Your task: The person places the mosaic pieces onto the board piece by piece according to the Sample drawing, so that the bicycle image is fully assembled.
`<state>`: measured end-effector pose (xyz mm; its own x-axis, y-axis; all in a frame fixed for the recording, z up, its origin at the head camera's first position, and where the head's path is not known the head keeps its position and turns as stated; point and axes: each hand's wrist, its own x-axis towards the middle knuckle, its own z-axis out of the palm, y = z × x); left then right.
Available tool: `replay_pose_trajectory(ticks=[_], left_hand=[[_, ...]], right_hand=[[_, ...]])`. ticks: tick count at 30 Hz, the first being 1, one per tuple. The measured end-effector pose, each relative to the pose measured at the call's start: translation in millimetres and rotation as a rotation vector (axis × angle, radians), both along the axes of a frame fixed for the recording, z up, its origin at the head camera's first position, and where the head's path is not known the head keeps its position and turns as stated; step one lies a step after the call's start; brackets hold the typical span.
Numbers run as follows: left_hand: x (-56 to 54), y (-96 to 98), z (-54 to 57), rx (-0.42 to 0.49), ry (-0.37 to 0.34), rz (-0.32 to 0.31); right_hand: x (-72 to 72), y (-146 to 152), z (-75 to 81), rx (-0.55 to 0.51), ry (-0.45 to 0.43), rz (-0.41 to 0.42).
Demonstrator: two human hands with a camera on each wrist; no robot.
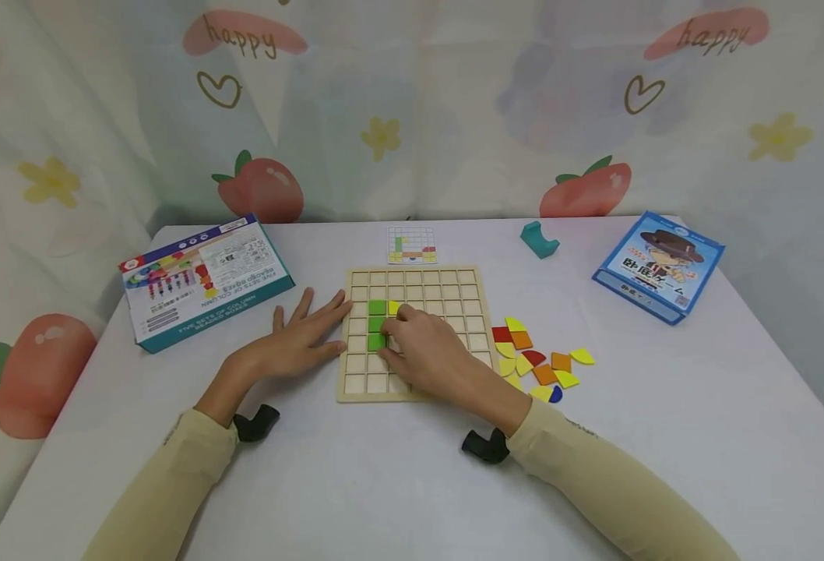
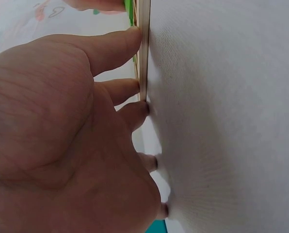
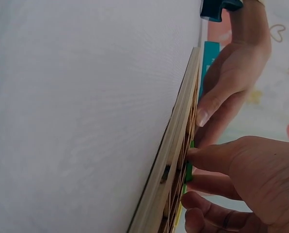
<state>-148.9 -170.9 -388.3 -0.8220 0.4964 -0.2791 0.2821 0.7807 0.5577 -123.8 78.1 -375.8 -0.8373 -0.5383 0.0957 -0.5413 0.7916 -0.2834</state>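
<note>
A wooden grid board point(image 1: 414, 396) lies flat on the white table. Spread on the table at its left side is my left hand point(image 1: 302, 336), thumb and some fingertips touching the board's edge. Over the grid, my right hand point(image 1: 429, 351) pinches a green square tile point(image 1: 376, 342) between thumb and index finger, at the lower end of a green column. Above it in that column sit two more green squares point(image 1: 377, 308). A yellow piece point(image 1: 394, 308), partly hidden by the right hand, lies beside the top one. In the right wrist view, thumb and finger point(image 3: 210, 186) meet green at the board's surface.
Loose yellow, orange, red and blue pieces point(image 1: 544, 375) lie right of the board. Behind it is a pattern card point(image 1: 412, 245). A teal curved block point(image 1: 540, 239) and a blue box point(image 1: 660, 266) stand at the back right; a white and teal box point(image 1: 206, 282) lies left.
</note>
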Motion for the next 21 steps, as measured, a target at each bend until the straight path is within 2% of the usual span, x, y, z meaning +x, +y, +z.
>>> replay_pose_trajectory(ticks=[11, 21], left_hand=[[-0.5, -0.4, -2.1, -0.006, 0.005, 0.000], [-0.8, 0.2, -3.5, 0.001, 0.006, 0.003]], right_hand=[[1.5, 6, 1.8, -0.026, -0.061, -0.055], [4.2, 34, 6.9, -0.028, -0.109, -0.143]])
